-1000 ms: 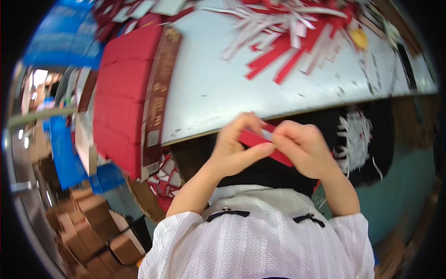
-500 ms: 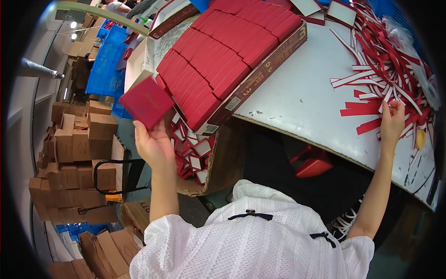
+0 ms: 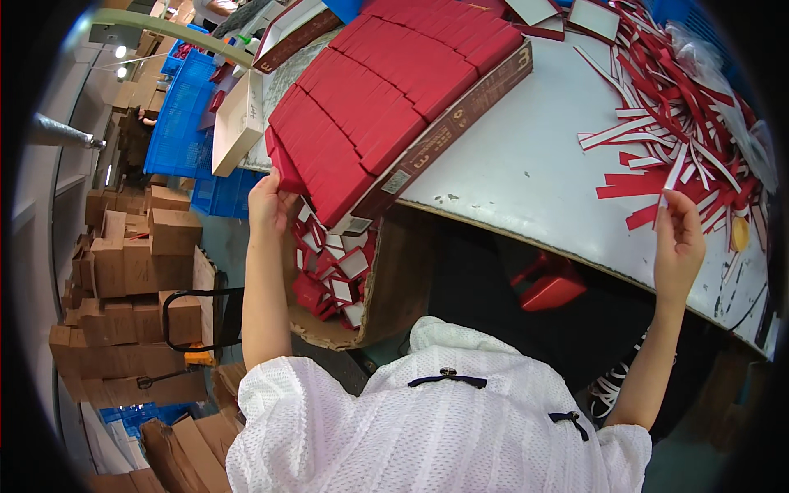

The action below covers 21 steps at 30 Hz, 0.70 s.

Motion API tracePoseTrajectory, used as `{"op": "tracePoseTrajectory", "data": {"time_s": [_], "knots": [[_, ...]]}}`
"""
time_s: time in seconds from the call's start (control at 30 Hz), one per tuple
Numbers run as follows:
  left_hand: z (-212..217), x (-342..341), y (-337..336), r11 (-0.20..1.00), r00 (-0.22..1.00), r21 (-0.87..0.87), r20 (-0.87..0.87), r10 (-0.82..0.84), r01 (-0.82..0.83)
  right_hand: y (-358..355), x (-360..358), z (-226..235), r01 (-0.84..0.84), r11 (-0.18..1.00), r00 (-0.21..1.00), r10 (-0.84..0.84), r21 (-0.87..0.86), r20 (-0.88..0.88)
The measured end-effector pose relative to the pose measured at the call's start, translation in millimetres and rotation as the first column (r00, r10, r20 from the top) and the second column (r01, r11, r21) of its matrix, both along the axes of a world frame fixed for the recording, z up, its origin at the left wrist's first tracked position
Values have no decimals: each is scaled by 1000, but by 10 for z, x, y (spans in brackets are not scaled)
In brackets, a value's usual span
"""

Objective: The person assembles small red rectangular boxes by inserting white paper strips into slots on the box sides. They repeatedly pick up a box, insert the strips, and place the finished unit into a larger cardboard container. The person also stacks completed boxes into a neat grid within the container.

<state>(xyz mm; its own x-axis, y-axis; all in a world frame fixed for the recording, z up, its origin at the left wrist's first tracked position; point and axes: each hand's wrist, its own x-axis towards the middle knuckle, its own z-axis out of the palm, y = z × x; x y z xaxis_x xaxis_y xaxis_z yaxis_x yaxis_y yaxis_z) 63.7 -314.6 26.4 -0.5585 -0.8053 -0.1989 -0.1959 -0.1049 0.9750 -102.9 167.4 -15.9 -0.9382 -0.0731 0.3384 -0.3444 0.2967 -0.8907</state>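
My left hand [image 3: 269,205] is closed on a flat red box [image 3: 283,167], holding it at the near left corner of a tray. This dark red cardboard tray [image 3: 448,135] is packed with rows of similar red boxes [image 3: 386,82] standing on edge. Over on the right, my right hand [image 3: 680,238] pinches the end of a white-faced strip [image 3: 675,174]. The strip lies against a loose heap of red and white strips [image 3: 686,107] on the white table [image 3: 509,177].
Below the tray, a carton [image 3: 374,308] holds small red and white box parts [image 3: 329,267]. An open white box [image 3: 238,123] and blue crates [image 3: 182,111] stand left. A yellow roll [image 3: 740,234] lies by the strips. Cartons [image 3: 136,263] are stacked far left.
My left hand has brought the red box to the tray's left corner, turning it from face-on to edge-on. My right hand has drawn slightly nearer, now with a strip between its fingers.
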Motion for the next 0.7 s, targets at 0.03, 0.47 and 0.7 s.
{"op": "tracePoseTrajectory", "data": {"time_s": [0.03,0.47,0.7], "knots": [[-108,11,-116,998,998,-58,52,31,-28,-38,61,49,-1,998,998,5,66,-63],[-297,146,-1028,772,918,-574,396,-32,274,-35,653,225,-126,916,847,299,382,-439],[449,-711,2447,-140,407,-681,575,-710,718,33,810,319,-241,861,786,444,448,-430]]}}
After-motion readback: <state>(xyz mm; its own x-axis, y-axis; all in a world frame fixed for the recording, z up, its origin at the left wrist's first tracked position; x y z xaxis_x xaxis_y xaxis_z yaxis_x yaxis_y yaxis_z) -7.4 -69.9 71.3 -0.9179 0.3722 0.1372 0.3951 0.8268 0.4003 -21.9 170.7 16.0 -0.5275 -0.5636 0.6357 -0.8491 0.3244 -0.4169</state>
